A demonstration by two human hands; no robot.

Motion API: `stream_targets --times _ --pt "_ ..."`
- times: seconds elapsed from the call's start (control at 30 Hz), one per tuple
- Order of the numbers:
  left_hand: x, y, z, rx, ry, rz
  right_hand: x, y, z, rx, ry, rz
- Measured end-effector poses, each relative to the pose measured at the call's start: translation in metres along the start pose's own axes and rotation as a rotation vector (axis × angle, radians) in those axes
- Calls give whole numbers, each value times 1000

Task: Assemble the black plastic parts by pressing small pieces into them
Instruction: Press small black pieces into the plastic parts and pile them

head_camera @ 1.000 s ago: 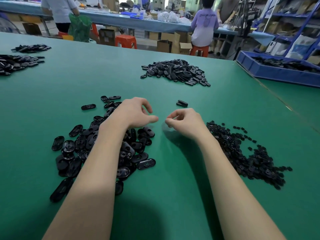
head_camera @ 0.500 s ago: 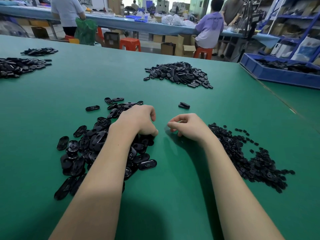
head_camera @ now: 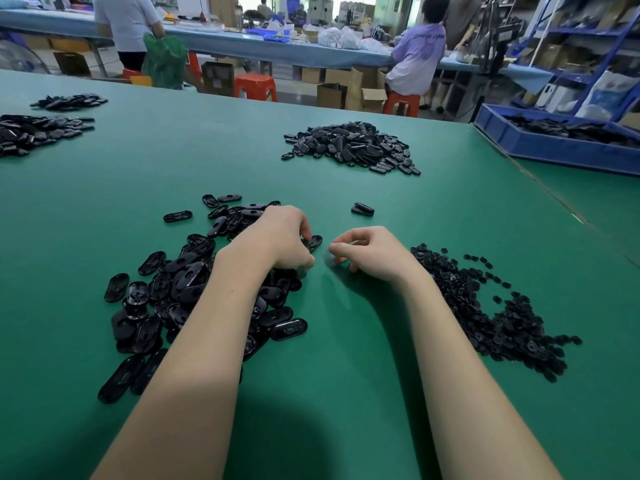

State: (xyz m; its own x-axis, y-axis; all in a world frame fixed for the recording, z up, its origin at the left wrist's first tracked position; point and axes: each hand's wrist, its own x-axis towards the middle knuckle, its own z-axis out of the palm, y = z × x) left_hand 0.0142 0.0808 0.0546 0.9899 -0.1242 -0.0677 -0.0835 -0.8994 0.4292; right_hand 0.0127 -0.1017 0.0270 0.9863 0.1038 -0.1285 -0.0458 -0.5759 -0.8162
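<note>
My left hand (head_camera: 277, 242) lies on the near-left pile of black oval plastic parts (head_camera: 180, 289). Its curled fingers grip one oval part (head_camera: 316, 242) at the pile's right edge. My right hand (head_camera: 370, 252) hovers just to the right of it over the green table (head_camera: 346, 375). That hand's fingers are curled, with thumb and forefinger tips close together, and no piece shows between them. A heap of small black pieces (head_camera: 491, 317) lies to the right of my right forearm.
A larger heap of oval parts (head_camera: 353, 145) sits mid-table, and a single part (head_camera: 362, 209) lies nearer to me. More piles (head_camera: 38, 131) lie far left. A blue bin (head_camera: 554, 140) stands at the far right. People work at a bench behind.
My left hand has dropped from above the table onto the oval-part pile and closed on one part. My right hand has stayed almost where it was.
</note>
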Motion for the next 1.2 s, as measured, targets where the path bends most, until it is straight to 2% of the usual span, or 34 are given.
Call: stream_targets --times 0.23,0.37,0.43,0.53,0.77,0.9,1.03,1.13,1.2 --pt "-4 17 8 -173 91 101 -2 0 -13 49 40 -14" --pt "-6 42 22 -352 184 168 -4 9 -46 -132 212 23" --pt "-8 54 32 -459 176 176 -6 17 -62 -245 313 95" --pt "-10 65 49 -587 157 159 -12 30 -75 -287 399 209" --pt "-15 70 78 -848 182 87 -18 37 -82 -326 373 297" --pt "-13 65 91 -883 210 80 -18 32 -79 -380 343 336" --pt "-9 61 94 -949 200 83 -15 29 -71 -406 395 378" --pt "-7 59 96 -1076 193 73 -12 28 -66 -436 419 345" --pt "-5 58 96 -1185 203 59 -10 30 -66 -302 398 273"
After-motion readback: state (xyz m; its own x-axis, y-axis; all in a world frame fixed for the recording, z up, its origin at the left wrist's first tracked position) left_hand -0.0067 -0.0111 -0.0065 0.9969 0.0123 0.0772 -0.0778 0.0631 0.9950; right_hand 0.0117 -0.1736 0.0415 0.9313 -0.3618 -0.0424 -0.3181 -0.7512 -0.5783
